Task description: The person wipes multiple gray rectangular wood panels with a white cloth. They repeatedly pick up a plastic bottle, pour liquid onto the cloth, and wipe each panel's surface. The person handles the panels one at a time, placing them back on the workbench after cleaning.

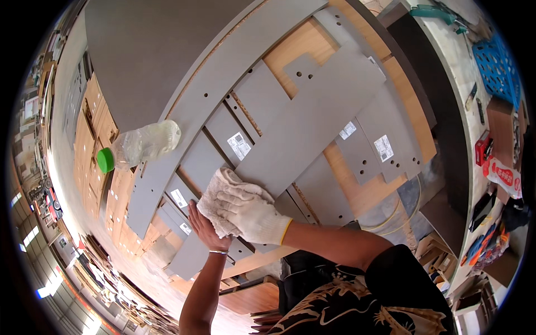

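Observation:
My right hand, in a white knit glove with a yellow cuff edge, presses a folded pale terry cloth onto grey panels. Its fingers rest over the top of the cloth. Bare and wearing a silver bracelet, my left hand lies beside the cloth with fingers stretched out over the panel edges. A long grey board lies slantwise across several smaller grey panels, its near end by the cloth. White printed labels and drilled holes mark some panels.
To the left, a clear plastic bottle with a green cap holds liquid. A large dark grey panel is beyond it. Along the right, a bench carries a blue plastic basket and packets. Stacked wood boards stand at far left.

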`<move>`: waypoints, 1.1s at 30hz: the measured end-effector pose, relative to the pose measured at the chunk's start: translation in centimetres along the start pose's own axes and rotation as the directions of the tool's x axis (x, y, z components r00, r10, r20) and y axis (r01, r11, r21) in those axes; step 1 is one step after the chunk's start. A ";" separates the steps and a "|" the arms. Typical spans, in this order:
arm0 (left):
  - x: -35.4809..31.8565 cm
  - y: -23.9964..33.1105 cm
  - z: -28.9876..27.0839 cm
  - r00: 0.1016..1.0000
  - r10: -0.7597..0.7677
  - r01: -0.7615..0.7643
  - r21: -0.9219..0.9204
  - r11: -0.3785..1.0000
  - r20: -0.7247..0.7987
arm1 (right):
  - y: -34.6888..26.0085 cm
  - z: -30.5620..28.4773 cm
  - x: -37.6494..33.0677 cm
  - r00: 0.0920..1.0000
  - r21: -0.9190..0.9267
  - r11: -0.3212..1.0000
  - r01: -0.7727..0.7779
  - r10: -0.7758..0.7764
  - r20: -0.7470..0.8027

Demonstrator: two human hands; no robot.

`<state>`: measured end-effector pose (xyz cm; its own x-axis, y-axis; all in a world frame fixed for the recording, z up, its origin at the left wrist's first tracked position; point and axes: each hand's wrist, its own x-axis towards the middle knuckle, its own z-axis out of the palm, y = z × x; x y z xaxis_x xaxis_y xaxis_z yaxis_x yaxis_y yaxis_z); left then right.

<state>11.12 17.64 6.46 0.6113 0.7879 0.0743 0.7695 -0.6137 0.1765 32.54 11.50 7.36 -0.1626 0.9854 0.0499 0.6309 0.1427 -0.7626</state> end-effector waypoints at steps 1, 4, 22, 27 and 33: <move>-0.4 -0.4 0.3 0.998 -0.052 0.052 0.005 0.999 0.024 | 1.2 -1.0 -0.6 0.999 -0.010 1.000 0.023 -0.023 -0.047; -1.0 -0.8 0.1 0.993 -0.110 0.109 0.032 0.993 0.035 | 6.8 -7.8 -1.2 0.973 -0.061 0.989 -0.134 0.120 -0.195; -0.9 -1.6 0.4 0.972 -0.184 0.168 0.114 0.979 0.149 | -3.0 2.7 0.2 1.000 0.004 1.000 0.009 -0.009 0.006; -1.3 -1.0 0.4 0.995 -0.098 0.098 0.032 0.995 0.007 | 3.0 -3.2 -0.7 0.981 -0.142 0.990 -0.008 -0.020 -0.195; -0.4 -0.7 0.7 0.993 -0.119 0.119 0.021 0.993 0.003 | 19.4 -21.7 -4.1 0.671 -0.399 0.695 -0.598 0.162 -0.724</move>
<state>10.45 17.77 5.61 0.5155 0.8554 0.0500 0.8407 -0.5162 0.1639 61.89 12.25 6.36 0.5421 0.7513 0.3764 0.8384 -0.4533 -0.3027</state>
